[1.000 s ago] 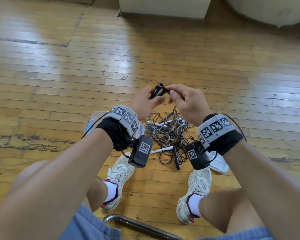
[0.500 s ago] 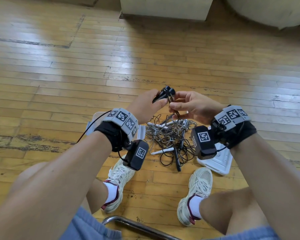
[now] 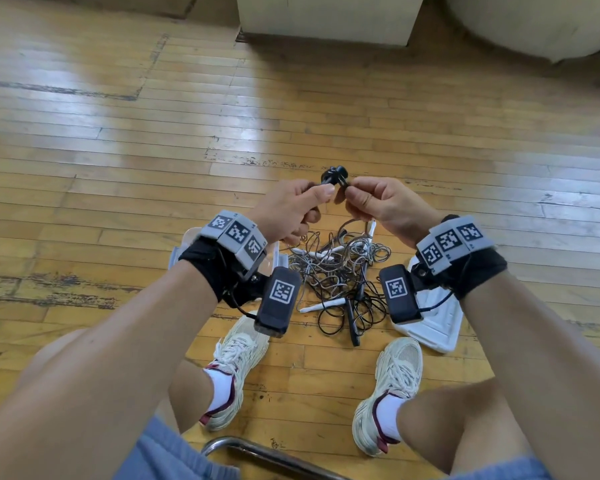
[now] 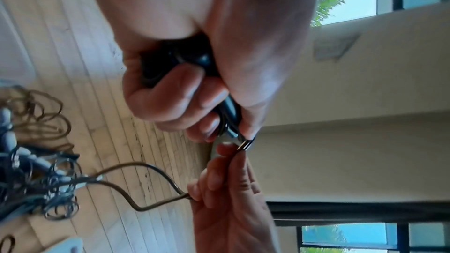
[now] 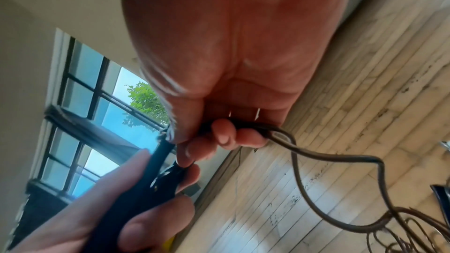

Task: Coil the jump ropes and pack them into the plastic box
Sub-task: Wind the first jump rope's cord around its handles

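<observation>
We are seated, both hands raised over the wooden floor (image 3: 118,161), shoes planted near its close edge. Left hand (image 3: 288,211) is clenched around a pair of black handles (image 3: 333,176); in the left wrist view the fingers (image 4: 170,101) wrap fully round them, tips of the handles sticking out past the thumb. Right hand (image 3: 381,206) meets the left at the handle tips, thumb and forefinger pinching there, while its lower fingers (image 5: 226,134) curl around a dark cord (image 5: 316,161). The cord runs from that grip down in a loose bend to the tangled pile of jump ropes (image 3: 336,271) on the floor between the two wrists.

The pile holds grey, brown and black cords mixed, with a few white handles (image 3: 321,306) and one black handle (image 3: 352,320) lying in it. None of it is coiled.

The plastic box (image 3: 187,244) sits on the floor just left of the pile, mostly hidden behind the left wrist; we cannot tell what is inside. A white lid (image 3: 440,320) lies on the floor just right of the pile, partly behind the right wrist camera.

A pale cabinet base (image 3: 329,19) stands at the far edge of the floor. A curved metal tube (image 3: 257,452) shows at the near edge.
</observation>
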Action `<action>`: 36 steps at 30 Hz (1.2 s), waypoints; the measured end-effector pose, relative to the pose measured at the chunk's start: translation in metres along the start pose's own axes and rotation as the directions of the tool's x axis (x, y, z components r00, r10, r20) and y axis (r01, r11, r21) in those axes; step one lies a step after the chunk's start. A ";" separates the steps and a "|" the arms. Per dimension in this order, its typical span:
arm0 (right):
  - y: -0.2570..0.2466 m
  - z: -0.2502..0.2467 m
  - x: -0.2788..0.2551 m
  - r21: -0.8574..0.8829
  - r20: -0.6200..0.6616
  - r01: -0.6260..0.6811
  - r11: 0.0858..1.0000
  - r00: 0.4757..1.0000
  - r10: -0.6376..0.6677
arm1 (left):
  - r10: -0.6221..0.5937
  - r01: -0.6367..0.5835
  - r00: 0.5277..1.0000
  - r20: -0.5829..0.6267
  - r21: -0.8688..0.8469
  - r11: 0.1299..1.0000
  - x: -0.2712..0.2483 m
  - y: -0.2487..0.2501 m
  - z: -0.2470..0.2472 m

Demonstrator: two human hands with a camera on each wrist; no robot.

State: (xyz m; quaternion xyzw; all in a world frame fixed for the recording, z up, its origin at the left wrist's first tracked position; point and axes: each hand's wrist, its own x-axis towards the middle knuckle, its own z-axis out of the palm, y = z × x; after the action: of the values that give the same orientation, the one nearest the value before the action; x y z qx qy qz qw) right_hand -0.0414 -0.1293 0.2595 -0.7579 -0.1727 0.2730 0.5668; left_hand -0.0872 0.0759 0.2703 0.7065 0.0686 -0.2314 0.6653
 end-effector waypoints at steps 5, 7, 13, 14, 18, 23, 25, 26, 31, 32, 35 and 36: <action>-0.001 0.001 0.004 0.248 -0.014 -0.074 0.966 0.997 0.080 | -0.087 0.135 0.978 0.192 -0.250 0.959 -0.009 0.006 0.003; -0.002 0.003 0.006 0.326 -0.013 -0.081 0.942 0.996 0.090 | -0.087 0.150 0.972 0.220 -0.290 0.945 -0.011 0.008 0.005; -0.010 0.007 0.007 0.450 0.023 -0.074 0.890 0.997 0.072 | -0.043 0.100 0.983 0.176 -0.329 0.939 -0.011 0.012 0.005; -0.010 0.006 0.008 0.436 0.020 -0.070 0.897 0.997 0.068 | -0.045 0.105 0.982 0.182 -0.335 0.936 -0.011 0.012 0.004; -0.015 0.002 0.004 0.452 0.054 -0.087 0.888 0.996 0.070 | -0.069 0.173 0.958 0.279 -0.368 0.913 -0.013 0.012 0.000; -0.019 -0.004 0.001 0.341 0.049 -0.059 0.938 0.998 0.045 | -0.073 0.181 0.953 0.292 -0.359 0.916 -0.012 0.009 -0.001; -0.023 -0.012 0.000 0.334 -0.016 -0.053 0.941 0.998 0.062 | -0.074 0.162 0.960 0.270 -0.320 0.934 -0.009 0.007 0.000; -0.024 -0.016 0.000 0.332 -0.051 -0.055 0.942 0.996 0.077 | -0.075 0.154 0.963 0.258 -0.302 0.941 -0.008 0.007 0.001; -0.022 -0.018 -0.003 0.263 -0.095 -0.081 0.961 0.989 0.110 | -0.047 0.093 0.983 0.180 -0.259 0.961 -0.005 0.005 0.006; -0.021 -0.016 -0.003 0.255 -0.101 -0.081 0.964 0.989 0.110 | -0.037 0.073 0.988 0.152 -0.235 0.969 -0.005 0.004 0.006; -0.020 -0.012 -0.003 0.241 -0.098 -0.061 0.968 0.991 0.087 | -0.003 0.010 0.998 0.059 -0.124 0.992 -0.004 0.002 0.007; -0.019 -0.011 -0.004 0.235 -0.075 -0.066 0.970 0.993 0.086 | 0.008 -0.003 0.999 0.048 -0.100 0.995 -0.004 0.001 0.007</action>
State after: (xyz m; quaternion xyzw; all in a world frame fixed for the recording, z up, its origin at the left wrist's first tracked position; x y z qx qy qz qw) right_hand -0.0370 -0.1339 0.2808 -0.7033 -0.0860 0.2804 0.6475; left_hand -0.0914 0.0698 0.2730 0.6665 0.0622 -0.2430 0.7020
